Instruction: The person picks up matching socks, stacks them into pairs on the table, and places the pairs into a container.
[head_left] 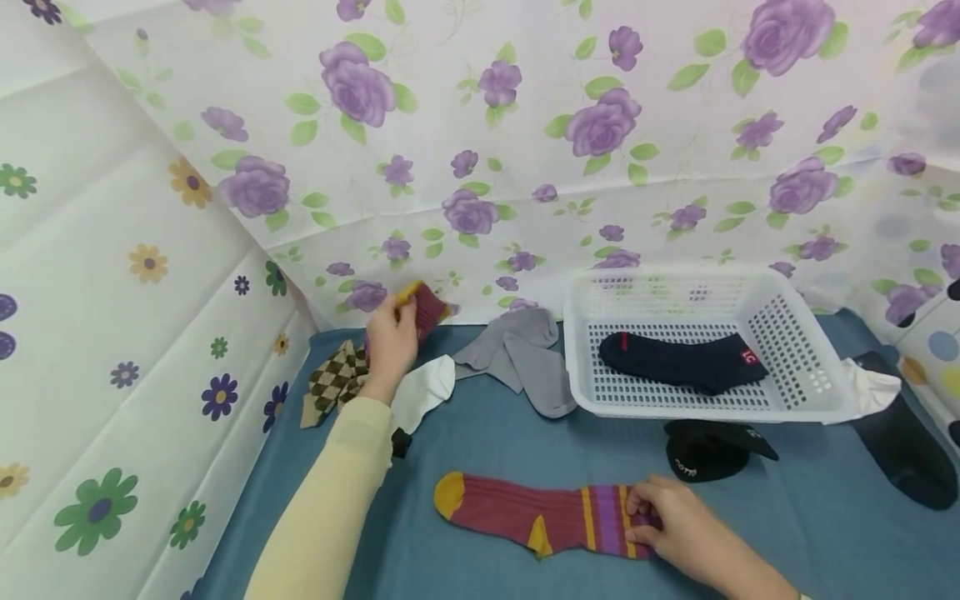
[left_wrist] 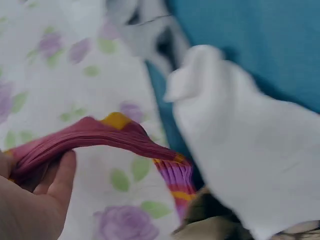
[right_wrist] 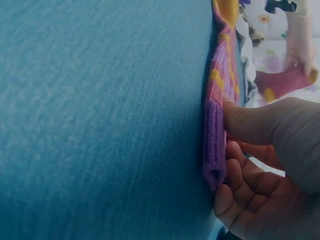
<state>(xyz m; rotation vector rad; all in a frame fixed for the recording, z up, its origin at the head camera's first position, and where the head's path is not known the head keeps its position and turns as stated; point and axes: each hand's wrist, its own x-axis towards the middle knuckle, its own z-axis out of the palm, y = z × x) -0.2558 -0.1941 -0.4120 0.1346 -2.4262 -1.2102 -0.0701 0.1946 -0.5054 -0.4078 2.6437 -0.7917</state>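
Note:
A dark red sock with yellow toe and heel and a purple-striped cuff (head_left: 517, 512) lies flat at the front of the cloth. My right hand (head_left: 686, 533) holds its cuff edge between thumb and fingers; the purple cuff (right_wrist: 215, 140) shows close up in the right wrist view. Farther back on the left, my left hand (head_left: 393, 342) grips a matching dark red sock (left_wrist: 95, 137) by its toe end and lifts it. Its striped part hangs down towards a checkered sock (head_left: 337, 379). A white sock (head_left: 423, 392) lies beside that hand.
A white plastic basket (head_left: 585, 400) stands at the back right with a navy sock (head_left: 682, 362) in it. Crossed grey socks (head_left: 525, 358) lie to its left. In front sits a black sock (head_left: 708, 450); white (head_left: 873, 392) and dark (head_left: 911, 454) socks lie at right. Floral sheeting (head_left: 465, 167) rises behind.

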